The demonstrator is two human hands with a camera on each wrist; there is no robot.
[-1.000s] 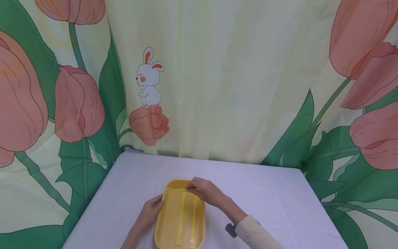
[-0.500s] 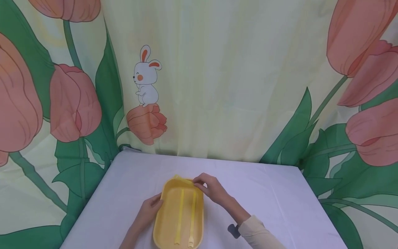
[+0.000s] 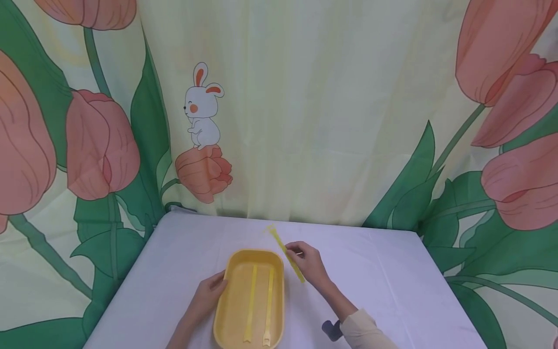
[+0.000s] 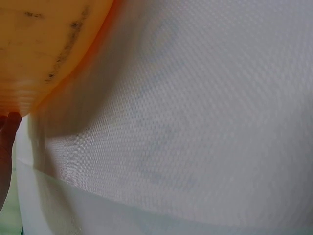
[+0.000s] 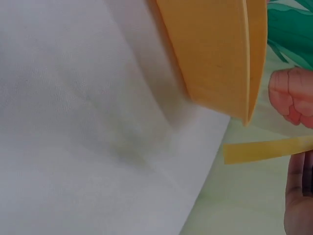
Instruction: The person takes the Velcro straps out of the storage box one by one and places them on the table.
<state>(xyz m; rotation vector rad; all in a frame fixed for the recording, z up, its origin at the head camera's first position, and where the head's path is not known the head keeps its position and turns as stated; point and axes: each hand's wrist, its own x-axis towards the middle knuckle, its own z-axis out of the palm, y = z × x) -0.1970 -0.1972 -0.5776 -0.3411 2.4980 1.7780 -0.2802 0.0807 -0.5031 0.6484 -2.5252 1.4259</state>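
My left hand grips the left rim of a yellow oblong tray. In the left wrist view the scuffed underside of the tray shows above the cloth, with a finger against its edge. Two thin yellow strips lie lengthwise inside: a left strip with a notched near end, and a right strip with a small slotted end. Just beyond the tray's right side, my right hand pinches another flat yellow strip around its middle, held slantwise. Its plain, straight end shows in the right wrist view.
A white cloth covers the table. Behind it hangs a pale curtain printed with tulips and a rabbit. A small dark device sits at my right wrist, by the light sleeve.
My right hand has lifted the strip from across the tray's far end and carried it out to the right, turning it slantwise. My left hand keeps its grip on the tray.
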